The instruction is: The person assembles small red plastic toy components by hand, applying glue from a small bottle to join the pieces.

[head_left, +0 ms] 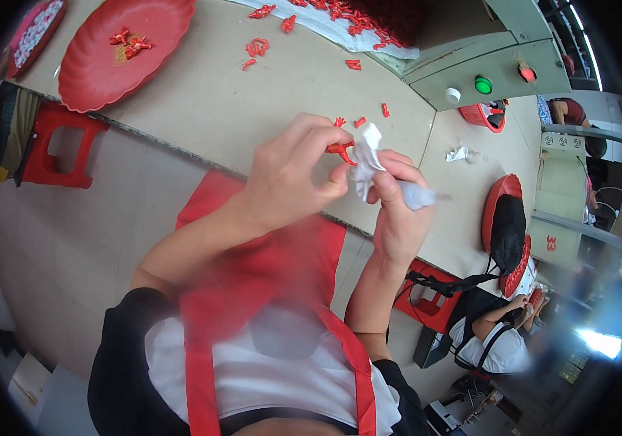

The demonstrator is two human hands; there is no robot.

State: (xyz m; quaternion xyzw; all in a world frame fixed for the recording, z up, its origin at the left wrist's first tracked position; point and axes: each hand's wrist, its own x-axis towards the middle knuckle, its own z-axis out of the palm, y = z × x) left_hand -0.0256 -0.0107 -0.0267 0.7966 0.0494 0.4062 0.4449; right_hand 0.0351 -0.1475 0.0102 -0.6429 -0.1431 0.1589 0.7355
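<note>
Over the table edge, my left hand (289, 167) pinches a small shiny red plastic piece (340, 150) between thumb and fingers. Close beside it, my right hand (402, 207) is closed around a crumpled white cloth (365, 171), which meets or nearly touches the red piece. A whitish object with a thin tip, like a small squeeze bottle (418, 195), also sticks out of my right hand; its outline is blurred. Just beyond my hands lie loose red pieces (360, 122) on the pale table (311, 80).
A red scalloped tray (118, 73) holding a few red pieces stands at the far left. More red pieces lie on a white sheet (325, 22) at the back. A green machine housing (485, 65) with buttons stands far right, beside a red basket (484, 116). Another person (492, 338) sits at right.
</note>
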